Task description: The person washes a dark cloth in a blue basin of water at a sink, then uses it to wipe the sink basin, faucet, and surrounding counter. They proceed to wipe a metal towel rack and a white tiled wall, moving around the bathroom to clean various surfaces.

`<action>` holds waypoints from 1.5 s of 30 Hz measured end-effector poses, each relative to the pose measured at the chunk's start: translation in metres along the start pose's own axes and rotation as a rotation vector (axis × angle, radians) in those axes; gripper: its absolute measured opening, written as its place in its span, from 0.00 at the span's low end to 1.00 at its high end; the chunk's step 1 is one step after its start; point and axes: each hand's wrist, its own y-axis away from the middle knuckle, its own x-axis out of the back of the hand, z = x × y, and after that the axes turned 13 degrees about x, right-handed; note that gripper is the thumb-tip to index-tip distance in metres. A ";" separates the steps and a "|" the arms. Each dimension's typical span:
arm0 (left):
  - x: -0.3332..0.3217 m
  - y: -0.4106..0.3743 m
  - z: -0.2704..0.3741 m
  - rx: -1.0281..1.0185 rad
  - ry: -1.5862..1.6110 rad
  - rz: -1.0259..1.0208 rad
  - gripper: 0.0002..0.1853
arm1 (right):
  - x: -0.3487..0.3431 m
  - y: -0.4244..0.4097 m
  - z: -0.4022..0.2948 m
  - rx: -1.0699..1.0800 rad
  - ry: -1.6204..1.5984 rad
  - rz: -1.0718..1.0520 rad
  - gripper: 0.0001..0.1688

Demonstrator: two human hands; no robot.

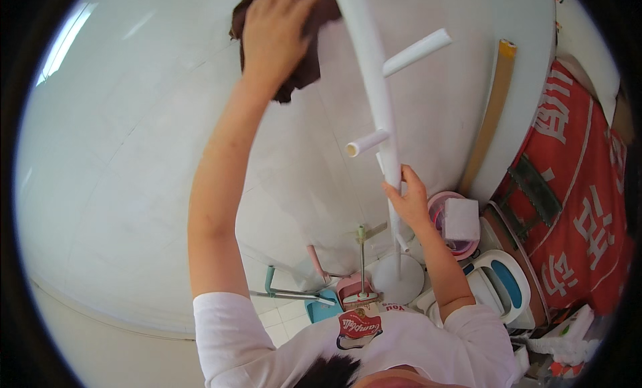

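A white coat stand with short round pegs rises before me; its upright pole (373, 92) is thick and smooth, and its round base (398, 278) rests on the tiled floor. My right hand (412, 197) grips the pole below a peg (367, 143), thumb and fingers around it. Raised high at the upper left, my left hand (278, 34) holds a dark brown cloth item (311, 62) beside the upper pole, in front of the pale wall. Folds of the item hang below the fingers, and its kind cannot be told. The top of the stand is cut off by the picture's edge.
Near the base stand a blue dustpan (321, 306), a pink dustpan (351, 283) and a broom (361, 297). A pink basin (464, 248) holds a white block. To the right are a white and blue plastic item (509, 287), a long cardboard piece (489, 117) and a red banner (577, 187) bearing writing.
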 end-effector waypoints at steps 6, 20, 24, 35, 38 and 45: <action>0.037 -0.032 -0.044 0.156 -0.115 0.094 0.27 | -0.027 -0.004 -0.011 0.021 -0.030 -0.016 0.24; -0.035 0.241 0.049 0.229 -0.044 -0.224 0.21 | -0.046 -0.004 -0.006 0.032 -0.037 -0.052 0.26; -0.033 0.345 0.093 0.005 -0.061 -0.611 0.26 | -0.056 -0.005 -0.002 0.049 -0.062 -0.049 0.29; 0.096 0.449 0.001 0.172 -0.174 -0.646 0.29 | -0.049 0.023 -0.027 0.134 0.109 0.125 0.25; 0.135 0.456 -0.017 0.410 -0.223 -0.515 0.27 | -0.050 0.059 -0.026 0.281 0.155 0.246 0.20; 0.221 0.513 0.037 1.305 0.117 -0.204 0.33 | -0.144 0.154 -0.069 0.117 -0.190 -0.449 0.15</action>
